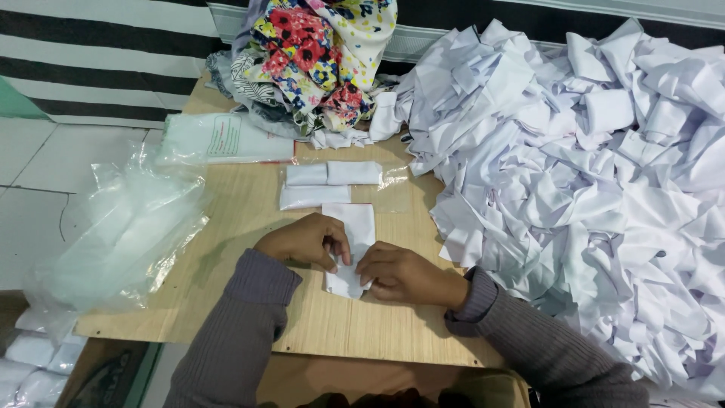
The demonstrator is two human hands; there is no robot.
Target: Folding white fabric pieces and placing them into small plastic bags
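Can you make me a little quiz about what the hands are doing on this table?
1. True or false: both the left hand and the right hand press on the small white cloth piece.
2. What lies to the right of the hands? A) a big heap of white cloth pieces B) a stack of books C) a red bucket
3. Fill in: behind the folded white pieces in a clear bag sits a bundle of ____ fabric.

Key: 1 true; 2 A; 3 flowered. All of it rests on the wooden board, with clear plastic bags at its left edge.
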